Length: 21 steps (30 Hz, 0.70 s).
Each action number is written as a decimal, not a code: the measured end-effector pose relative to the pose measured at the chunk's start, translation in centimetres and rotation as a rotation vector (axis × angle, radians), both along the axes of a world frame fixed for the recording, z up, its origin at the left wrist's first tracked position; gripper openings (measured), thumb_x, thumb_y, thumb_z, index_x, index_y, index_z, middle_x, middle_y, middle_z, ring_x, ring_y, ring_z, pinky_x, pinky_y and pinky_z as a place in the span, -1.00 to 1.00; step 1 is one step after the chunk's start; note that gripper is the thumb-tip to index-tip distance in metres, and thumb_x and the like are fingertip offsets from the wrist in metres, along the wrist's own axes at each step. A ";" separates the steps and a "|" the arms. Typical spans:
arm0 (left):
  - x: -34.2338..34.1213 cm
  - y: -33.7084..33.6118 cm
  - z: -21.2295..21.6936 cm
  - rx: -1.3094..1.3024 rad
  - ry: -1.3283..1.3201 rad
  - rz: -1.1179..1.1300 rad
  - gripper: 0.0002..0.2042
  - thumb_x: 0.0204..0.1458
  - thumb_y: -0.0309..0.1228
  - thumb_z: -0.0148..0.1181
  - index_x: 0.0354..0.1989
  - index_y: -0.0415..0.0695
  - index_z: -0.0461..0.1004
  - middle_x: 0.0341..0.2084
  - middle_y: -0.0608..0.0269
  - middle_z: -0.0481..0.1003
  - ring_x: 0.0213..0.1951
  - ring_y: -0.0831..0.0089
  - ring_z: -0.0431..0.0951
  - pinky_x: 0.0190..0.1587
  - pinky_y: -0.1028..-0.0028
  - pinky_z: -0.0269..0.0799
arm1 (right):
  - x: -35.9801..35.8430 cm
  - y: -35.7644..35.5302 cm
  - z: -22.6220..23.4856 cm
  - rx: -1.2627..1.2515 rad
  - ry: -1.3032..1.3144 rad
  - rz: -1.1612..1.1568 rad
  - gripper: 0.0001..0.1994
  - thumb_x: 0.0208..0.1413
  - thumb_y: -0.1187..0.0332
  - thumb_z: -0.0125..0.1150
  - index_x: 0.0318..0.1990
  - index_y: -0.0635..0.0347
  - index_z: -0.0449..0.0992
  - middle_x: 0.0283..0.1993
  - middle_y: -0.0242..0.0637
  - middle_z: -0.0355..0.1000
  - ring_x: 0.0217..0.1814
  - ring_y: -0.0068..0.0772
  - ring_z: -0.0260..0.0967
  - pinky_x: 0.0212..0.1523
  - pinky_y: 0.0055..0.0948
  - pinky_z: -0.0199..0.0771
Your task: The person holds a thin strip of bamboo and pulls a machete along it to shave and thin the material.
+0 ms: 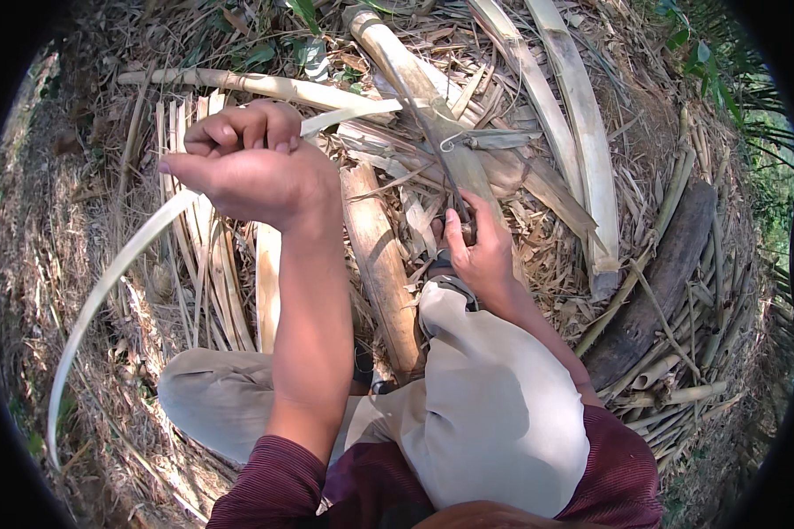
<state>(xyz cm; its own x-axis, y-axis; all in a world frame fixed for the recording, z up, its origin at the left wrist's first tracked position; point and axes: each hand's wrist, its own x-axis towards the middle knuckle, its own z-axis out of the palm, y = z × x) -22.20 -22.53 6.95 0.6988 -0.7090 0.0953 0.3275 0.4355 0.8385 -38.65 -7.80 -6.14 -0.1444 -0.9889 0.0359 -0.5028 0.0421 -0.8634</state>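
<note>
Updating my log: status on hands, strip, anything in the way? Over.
Left hand closed on pale strip. Right hand gripping long dark blade. Strip runs from near blade past left hand, then droops. Thick stalk beneath blade; no obstruction evident.

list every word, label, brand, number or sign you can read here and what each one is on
None: no readable text shows anywhere in this view.
The pale strip, the knife, the light trousers and the maroon sleeve show no lettering, label or number that I can make out.
</note>
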 end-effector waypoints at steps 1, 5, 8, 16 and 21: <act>0.2 0.8 -1.0 0.050 0.038 0.047 -0.51 0.36 0.03 -0.51 -0.55 -0.01 0.06 -0.77 0.36 0.01 -0.72 0.48 -0.03 -0.64 0.47 -0.08 | 0.2 -0.1 0.1 -0.028 -0.017 0.065 -0.64 0.16 0.39 0.27 0.09 0.30 0.44 -0.11 0.03 0.55 -0.17 0.03 0.57 -0.20 -0.23 0.58; 0.1 3.5 -7.0 0.087 -0.027 0.171 -0.35 0.34 0.20 -0.56 -0.49 -0.11 0.23 -0.57 0.16 0.28 -0.49 0.26 0.34 -0.32 0.31 0.36 | 1.1 -1.2 -0.3 -0.071 0.133 0.249 -0.60 0.05 0.40 0.30 0.07 0.24 0.45 -0.14 -0.05 0.55 -0.23 0.01 0.56 -0.24 -0.15 0.57; -0.2 5.6 -10.6 0.396 -0.223 0.221 -0.27 0.31 0.26 -0.58 -0.38 -0.17 0.34 -0.50 0.17 0.39 -0.43 0.33 0.41 -0.27 0.37 0.39 | 0.9 -1.9 -1.5 0.064 0.310 0.176 -0.65 0.09 0.33 0.26 0.03 0.23 0.46 -0.24 -0.03 0.56 -0.29 0.06 0.54 -0.26 -0.07 0.55; -0.7 13.1 -13.2 1.110 0.008 -0.529 -0.31 0.22 0.32 -0.17 0.03 -0.16 0.37 -0.24 0.25 0.46 -0.16 0.46 0.49 -0.19 0.45 0.42 | -1.0 -2.6 -2.0 0.259 0.422 0.192 -0.66 0.16 0.23 0.17 0.00 0.26 0.49 -0.29 0.08 0.55 -0.28 0.17 0.53 -0.23 0.02 0.52; 0.4 18.9 -4.6 0.971 -0.299 -0.954 -0.55 0.30 -0.08 0.05 0.09 -0.24 0.34 -0.02 0.05 0.45 0.15 0.27 0.47 -0.44 0.57 0.51 | -0.5 -2.6 -2.7 0.342 0.369 0.142 -0.66 0.17 0.21 0.14 -0.01 0.27 0.50 -0.32 0.13 0.54 -0.28 0.24 0.52 -0.20 0.07 0.50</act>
<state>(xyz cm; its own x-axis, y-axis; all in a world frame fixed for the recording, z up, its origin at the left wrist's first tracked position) -21.83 -3.59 2.34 -0.0458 -0.7625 -0.6453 -0.0784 -0.6413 0.7633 -39.15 -10.40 -8.81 -0.0467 -0.9618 -0.2699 -0.7925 0.2001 -0.5761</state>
